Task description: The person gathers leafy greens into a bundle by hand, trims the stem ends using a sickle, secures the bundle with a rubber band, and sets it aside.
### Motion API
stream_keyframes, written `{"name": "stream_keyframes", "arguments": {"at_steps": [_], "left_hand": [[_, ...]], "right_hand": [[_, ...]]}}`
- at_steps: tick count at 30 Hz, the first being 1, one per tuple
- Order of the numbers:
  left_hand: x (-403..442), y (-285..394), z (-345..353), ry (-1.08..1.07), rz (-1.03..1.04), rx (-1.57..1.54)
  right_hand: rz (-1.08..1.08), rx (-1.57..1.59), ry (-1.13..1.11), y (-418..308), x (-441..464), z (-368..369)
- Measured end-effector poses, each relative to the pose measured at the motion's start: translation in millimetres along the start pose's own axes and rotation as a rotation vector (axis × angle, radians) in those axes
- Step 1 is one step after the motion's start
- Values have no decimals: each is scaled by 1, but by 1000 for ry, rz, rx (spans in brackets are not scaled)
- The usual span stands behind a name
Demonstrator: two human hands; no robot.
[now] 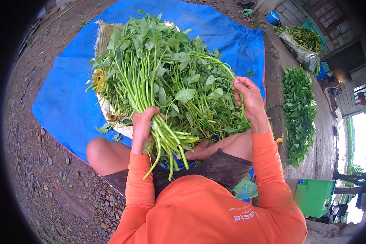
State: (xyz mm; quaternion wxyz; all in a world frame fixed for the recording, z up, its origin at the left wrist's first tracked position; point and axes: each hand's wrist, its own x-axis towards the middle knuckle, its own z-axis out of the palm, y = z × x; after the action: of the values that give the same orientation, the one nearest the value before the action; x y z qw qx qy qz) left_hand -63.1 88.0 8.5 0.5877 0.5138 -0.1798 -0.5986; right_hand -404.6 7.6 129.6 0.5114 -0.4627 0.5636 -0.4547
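My left hand (143, 124) is closed around a thick bunch of long green leafy stems (139, 87), whose cut ends hang down over my lap. Pinched in my right hand (248, 95) is a single leafy stem (214, 60), its leafy end reaching left over the pile. Between and beyond my hands lies a large heap of the same leafy greens (193, 97), resting on a pale sack (106, 106). A few yellowed leaves (101, 83) show at the heap's left side.
A blue tarp (65, 95) lies beneath the heap and my crossed legs. To the right are a row of leafy bundles (299, 114), a filled sack of greens (303, 46) and a green box (313, 198). Stony ground (53, 175) borders the left.
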Motion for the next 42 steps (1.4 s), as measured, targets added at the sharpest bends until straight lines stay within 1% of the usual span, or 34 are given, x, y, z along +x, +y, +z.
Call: {"name": "stream_keyframes", "arguments": {"at_steps": [3,4,7,10,11,13,14,15,18,20,21,24,25,26,28,29,32,33,34,36,37,39,40,41,42], "left_hand": [[-2,-3,6,-40,-84,23],[4,-11,5,-51,-80,9],[7,-21,9,-51,-79,31],[7,-31,12,-44,-55,56],[9,-36,14,-36,-34,52],[10,-40,18,-11,11,39],[8,-40,19,-21,-4,40],[6,-41,22,-26,-5,13],[4,-53,28,-52,-47,-112],[9,-78,24,-134,-124,-359],[13,-85,15,-186,-214,-379],[13,-104,5,-278,-387,-478],[16,-106,1,-365,-431,-445],[20,-108,-4,-413,-477,-432],[25,-112,-6,-384,-470,-445],[27,-120,-4,-321,-383,-419],[3,-121,24,210,106,-133],[-6,-107,24,166,104,-70],[-4,-103,19,74,64,-20],[9,-100,-2,-106,-301,-20],[14,-103,-2,-51,-275,-13],[21,-102,-4,-36,-158,117],[16,-92,1,-30,-102,185],[9,-85,7,-37,22,125],[13,-87,4,-66,55,180]], "right_hand": [[-90,99,91,7,-8,5],[-128,132,104,8,-6,8],[-471,-78,259,6,-4,27],[-871,-543,387,-7,2,52],[-948,-606,409,-11,3,63],[-987,-693,442,-4,12,78],[-1006,-734,452,3,16,85],[-970,-746,432,13,14,94],[-713,-595,99,68,-12,121],[-118,-164,-229,151,-21,129],[-18,-243,-279,146,-35,131],[115,-220,-264,157,-39,124],[205,-229,-238,157,-42,123],[217,-257,-242,161,-45,122],[229,-310,-258,175,-46,122],[110,-378,-240,181,-48,124],[115,-373,-242,209,-51,132],[84,-474,-261,204,-59,136],[154,-530,-304,191,-66,142],[102,-542,-325,173,-76,148],[-39,-641,-367,180,-76,143],[-358,-822,-436,190,-61,136],[-407,-730,-310,162,-56,144],[-450,-638,-181,132,-49,148],[-480,-548,-49,101,-46,151]]}}
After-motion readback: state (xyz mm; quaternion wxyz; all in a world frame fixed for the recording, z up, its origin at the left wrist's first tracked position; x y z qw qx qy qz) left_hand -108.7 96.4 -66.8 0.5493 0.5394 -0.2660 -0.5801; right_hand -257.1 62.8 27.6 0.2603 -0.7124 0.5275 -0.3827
